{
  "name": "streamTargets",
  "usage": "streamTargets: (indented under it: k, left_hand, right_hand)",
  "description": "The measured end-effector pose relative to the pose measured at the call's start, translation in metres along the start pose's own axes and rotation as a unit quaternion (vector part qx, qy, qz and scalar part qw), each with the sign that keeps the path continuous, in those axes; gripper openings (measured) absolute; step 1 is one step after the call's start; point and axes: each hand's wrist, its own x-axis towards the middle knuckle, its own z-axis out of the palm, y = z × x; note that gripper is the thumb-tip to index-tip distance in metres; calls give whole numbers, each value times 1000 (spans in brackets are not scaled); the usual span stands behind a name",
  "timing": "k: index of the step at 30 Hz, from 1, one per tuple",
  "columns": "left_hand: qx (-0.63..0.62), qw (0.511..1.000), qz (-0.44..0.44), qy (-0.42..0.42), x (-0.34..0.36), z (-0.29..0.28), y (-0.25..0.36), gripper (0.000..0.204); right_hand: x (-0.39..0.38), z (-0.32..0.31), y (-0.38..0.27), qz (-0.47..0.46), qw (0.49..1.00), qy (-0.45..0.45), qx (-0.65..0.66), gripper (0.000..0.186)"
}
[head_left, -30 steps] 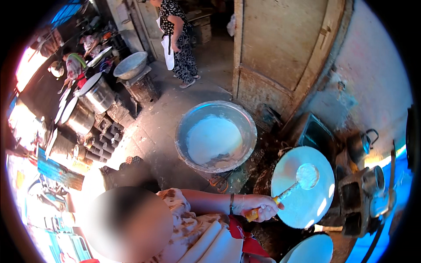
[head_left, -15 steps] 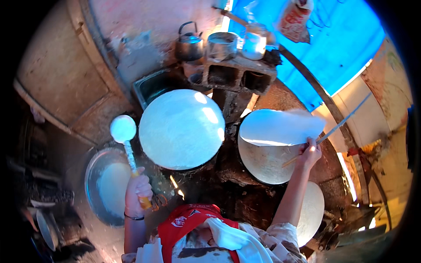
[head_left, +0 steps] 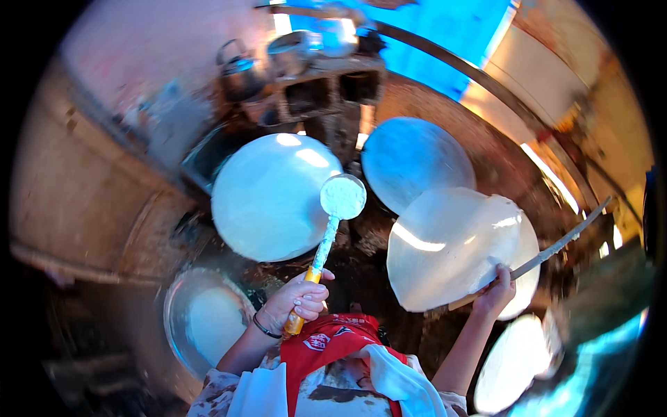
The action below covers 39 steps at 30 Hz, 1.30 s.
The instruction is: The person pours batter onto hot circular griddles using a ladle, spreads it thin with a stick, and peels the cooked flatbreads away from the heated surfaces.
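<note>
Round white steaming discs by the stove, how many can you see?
2: one round white cloth-covered steaming disc left, behind the batter ladle; another right of it, behind the lifted sheet. More may be hidden.

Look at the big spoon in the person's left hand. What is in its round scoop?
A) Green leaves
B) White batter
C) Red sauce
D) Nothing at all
B: the ladle held up by the left hand has its round scoop filled with white batter, the same white as in the basin below.
</note>
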Motion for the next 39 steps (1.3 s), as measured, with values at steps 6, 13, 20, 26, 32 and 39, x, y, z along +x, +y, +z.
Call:
streamTargets:
  k: [6,13,20,26,32,39]
  left_hand:
    - [-5,981,-192,8,43,14,-29,25]
    - [-14,936,-351,-18,70,27,-99,24]
    - [41,902,-426,-51,61,49,-209,24]
    - [-50,857,-502,-108,43,66,-308,32]
    - [-64,837,-526,-133,22,82,-393,37]
    - [-39,838,-533,-109,-4,93,-436,37]
  right_hand:
    - [-91,-123,-38,-49,981,177,-64,3]
    - [-184,-263,-52,-79,958,266,-67,5]
    - [-378,-492,-72,-163,879,443,62,7]
    - [-592,-643,-159,-179,779,597,-67,10]
    - [-631,-703,-214,-11,760,581,-290,6]
    - [-583,-704,27,183,528,641,-526,13]
